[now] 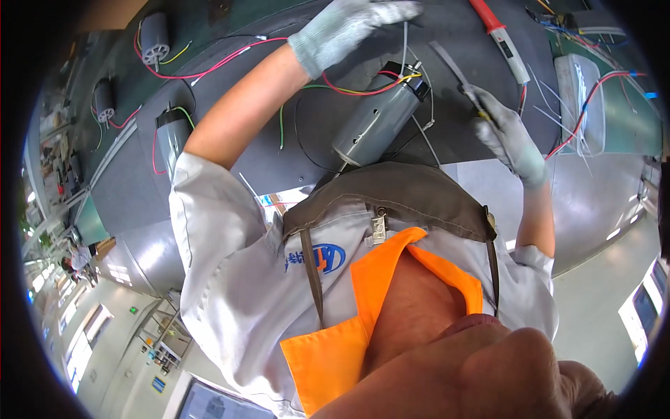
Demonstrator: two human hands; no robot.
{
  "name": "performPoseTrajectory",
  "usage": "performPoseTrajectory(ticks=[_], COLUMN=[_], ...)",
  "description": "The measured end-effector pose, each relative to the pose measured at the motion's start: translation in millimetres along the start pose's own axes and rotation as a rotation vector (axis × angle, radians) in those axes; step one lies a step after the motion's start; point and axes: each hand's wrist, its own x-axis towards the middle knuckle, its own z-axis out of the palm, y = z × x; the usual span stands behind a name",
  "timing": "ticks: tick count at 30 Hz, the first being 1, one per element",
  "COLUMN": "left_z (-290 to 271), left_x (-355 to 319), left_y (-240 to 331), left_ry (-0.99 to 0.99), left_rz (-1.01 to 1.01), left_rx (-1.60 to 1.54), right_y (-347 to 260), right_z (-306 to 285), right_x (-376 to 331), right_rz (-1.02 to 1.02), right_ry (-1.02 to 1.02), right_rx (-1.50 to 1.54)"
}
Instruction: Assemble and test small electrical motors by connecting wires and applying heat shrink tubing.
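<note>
Mat [457,136] lies mostly bare between motor [380,122] and right hand [513,133], clasping a tool [449,61] near the edge; left hand [342,36], grip unclear.

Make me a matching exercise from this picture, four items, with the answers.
Things:
1. motor in the centre
2. right hand
3. tray at the right
4. pen-shaped tool at the top

Descriptions:
A. see-through, with thin pale strips in it
B. red and white
C. gray and cylindrical
D. gloved, gripping a slim object

Pairs: 1-C; 2-D; 3-A; 4-B
</note>
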Motion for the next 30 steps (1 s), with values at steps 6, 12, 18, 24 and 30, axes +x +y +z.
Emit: performPoseTrajectory(ticks=[6, 12, 18, 24, 30], left_z=[-2, -5, -67, -21, 48], left_x=[12, 4, -118, -186, -128], left_y=[-8, -17, 50, -3, -73], left_ry=[-0.243, -0.066, -0.735, 0.140, 0.504], left_rz=[0.059, 0.185, 0.186, 0.301, 0.523], left_rx=[-0.584, -0.352, 0.246, 0.953, 0.728], right_y=[-59, -77, -9, -28, -42], right_z=[-1, 3, -8, 31, 65], right_x=[31, 31, 13, 39, 89], right_rz=[-0.158, -0.015, -0.027, 0.330, 0.203], right_ry=[-0.071, -0.137, 0.280, -0.278, -0.294], right_rx=[-0.528, -0.790, -0.975, 0.253, 0.615])
